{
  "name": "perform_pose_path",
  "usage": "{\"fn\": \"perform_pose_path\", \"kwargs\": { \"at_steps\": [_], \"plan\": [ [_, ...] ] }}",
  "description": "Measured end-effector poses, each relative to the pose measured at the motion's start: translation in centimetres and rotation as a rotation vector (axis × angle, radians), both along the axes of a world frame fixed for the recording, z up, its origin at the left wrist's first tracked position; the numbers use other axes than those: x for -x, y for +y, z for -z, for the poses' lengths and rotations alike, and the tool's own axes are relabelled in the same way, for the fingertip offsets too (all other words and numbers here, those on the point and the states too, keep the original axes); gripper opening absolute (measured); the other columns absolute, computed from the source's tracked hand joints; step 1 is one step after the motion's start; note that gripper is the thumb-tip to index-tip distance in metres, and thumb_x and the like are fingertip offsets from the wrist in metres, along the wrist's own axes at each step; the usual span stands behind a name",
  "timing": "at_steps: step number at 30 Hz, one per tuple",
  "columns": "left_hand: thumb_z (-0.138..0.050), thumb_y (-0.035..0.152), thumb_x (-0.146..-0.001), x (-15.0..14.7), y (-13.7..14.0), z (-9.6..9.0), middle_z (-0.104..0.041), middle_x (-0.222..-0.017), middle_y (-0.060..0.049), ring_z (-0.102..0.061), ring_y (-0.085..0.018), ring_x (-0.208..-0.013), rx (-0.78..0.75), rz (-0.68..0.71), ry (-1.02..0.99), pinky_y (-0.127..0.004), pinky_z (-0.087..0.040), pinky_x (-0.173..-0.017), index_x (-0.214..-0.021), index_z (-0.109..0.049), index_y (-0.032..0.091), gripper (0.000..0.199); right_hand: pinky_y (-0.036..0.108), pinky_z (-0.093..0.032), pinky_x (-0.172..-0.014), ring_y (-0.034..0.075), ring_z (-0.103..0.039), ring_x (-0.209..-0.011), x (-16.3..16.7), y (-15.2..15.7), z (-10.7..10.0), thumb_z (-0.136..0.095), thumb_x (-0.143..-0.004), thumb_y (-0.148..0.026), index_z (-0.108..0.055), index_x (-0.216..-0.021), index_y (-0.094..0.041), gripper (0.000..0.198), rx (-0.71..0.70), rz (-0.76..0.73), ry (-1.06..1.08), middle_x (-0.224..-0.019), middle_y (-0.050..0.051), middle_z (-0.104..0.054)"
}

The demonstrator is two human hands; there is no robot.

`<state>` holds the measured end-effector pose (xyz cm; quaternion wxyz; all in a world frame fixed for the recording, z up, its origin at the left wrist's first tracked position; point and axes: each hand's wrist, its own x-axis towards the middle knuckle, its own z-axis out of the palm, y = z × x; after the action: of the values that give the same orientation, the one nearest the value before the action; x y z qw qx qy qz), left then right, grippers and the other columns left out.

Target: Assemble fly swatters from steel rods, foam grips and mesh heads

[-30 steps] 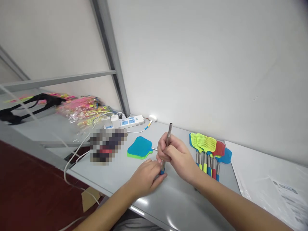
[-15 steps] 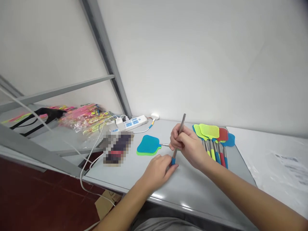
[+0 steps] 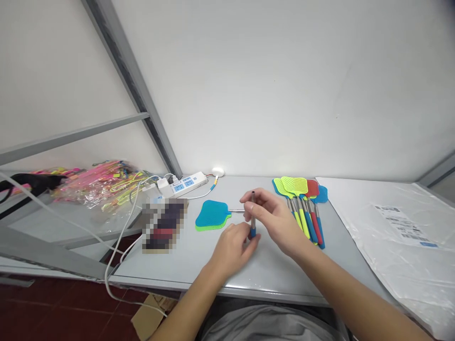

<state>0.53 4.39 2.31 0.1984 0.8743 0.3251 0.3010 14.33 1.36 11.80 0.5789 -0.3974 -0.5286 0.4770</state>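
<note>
The right hand [image 3: 273, 220] and left hand [image 3: 232, 246] both grip a metal handle [image 3: 252, 219] standing upright above the surface [image 3: 199, 260], fingers closed. It looks like pushing it shorter; next needs a steady squeeze.

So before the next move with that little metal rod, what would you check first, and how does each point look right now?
1. Rod held: ok. The telescopic handle stands nearly upright between both hands.
2. Lower grip: ok. The left hand pinches its blue end by the table.
3. Upper grip: ok. The right hand wraps the metal shaft.
4. Rod fully collapsed: cannot tell; the fingers hide most of it.
5. Loose swatter head: ok, flat on the table, apart from both hands.
6. Finished swatters: ok, bunched beside the right hand, not touched.
</note>
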Motion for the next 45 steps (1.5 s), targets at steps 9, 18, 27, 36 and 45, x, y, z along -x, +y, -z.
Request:
{"fn": "perform_pose_path", "kwargs": {
  "at_steps": [9, 18, 27, 36, 45],
  "plan": [
    [-0.036, 0.055, -0.097, -5.4, -3.4, -0.8, -0.064, -0.078, -0.003, -0.061, -0.019, -0.074, 0.781, 0.154, -0.775, -0.033, -0.046, -0.075, -0.097, -0.054, 0.019, 0.04, 0.022, -0.018, -0.037, 0.006, -0.017, -0.038, -2.9, -2.6, -1.2, -0.059, -0.088, -0.034, -0.049, -0.059, -0.021, 0.034, -0.076, 0.247, 0.492, -0.043, -0.01, -0.02],
    [-0.029, 0.069, -0.091, -9.9, -1.6, -4.9, -0.065, -0.082, -0.007, -0.062, -0.019, -0.077, 1.331, 0.375, -1.304, -0.034, -0.048, -0.078, -0.089, -0.058, 0.018, 0.059, 0.024, -0.016, -0.035, 0.008, -0.008, -0.037, -7.3, -6.1, -0.7, -0.047, -0.088, -0.03, -0.038, -0.053, -0.021, 0.038, -0.262, 0.595, 0.696, -0.041, -0.009, -0.011],
    [-0.022, 0.069, -0.092, -9.3, -5.6, -4.7, -0.051, -0.066, -0.002, -0.051, -0.015, -0.067, 1.171, 0.122, -1.479, -0.032, -0.046, -0.075, -0.08, -0.057, 0.019, 0.063, 0.024, -0.014, -0.037, 0.007, -0.004, -0.037, -3.9, -7.0, -0.2, -0.046, -0.095, -0.031, -0.042, -0.052, -0.021, 0.044, -0.194, 0.429, 0.692, -0.043, -0.01, -0.009],
    [-0.032, 0.064, -0.093, -5.9, -7.5, -6.0, -0.044, -0.061, 0.001, -0.042, -0.012, -0.057, 1.164, -0.004, -1.606, -0.025, -0.044, -0.06, -0.074, -0.054, 0.019, 0.054, 0.021, -0.026, -0.04, 0.006, -0.011, -0.036, -0.7, -6.4, 0.5, -0.043, -0.097, -0.048, -0.047, -0.06, -0.021, 0.046, -0.183, 0.207, 0.7, -0.043, -0.011, -0.014],
    [-0.044, 0.061, -0.09, -5.0, -7.1, -1.8, -0.045, -0.062, 0.003, -0.046, -0.012, -0.058, 1.307, -0.155, -1.49, -0.023, -0.04, -0.06, -0.078, -0.055, 0.019, 0.045, 0.023, -0.029, -0.049, 0.008, -0.034, -0.047, 2.4, -5.0, 2.2, -0.057, -0.092, -0.044, -0.052, -0.062, -0.018, 0.04, -0.056, -0.053, 0.383, -0.049, -0.006, -0.036]
  ]
}}
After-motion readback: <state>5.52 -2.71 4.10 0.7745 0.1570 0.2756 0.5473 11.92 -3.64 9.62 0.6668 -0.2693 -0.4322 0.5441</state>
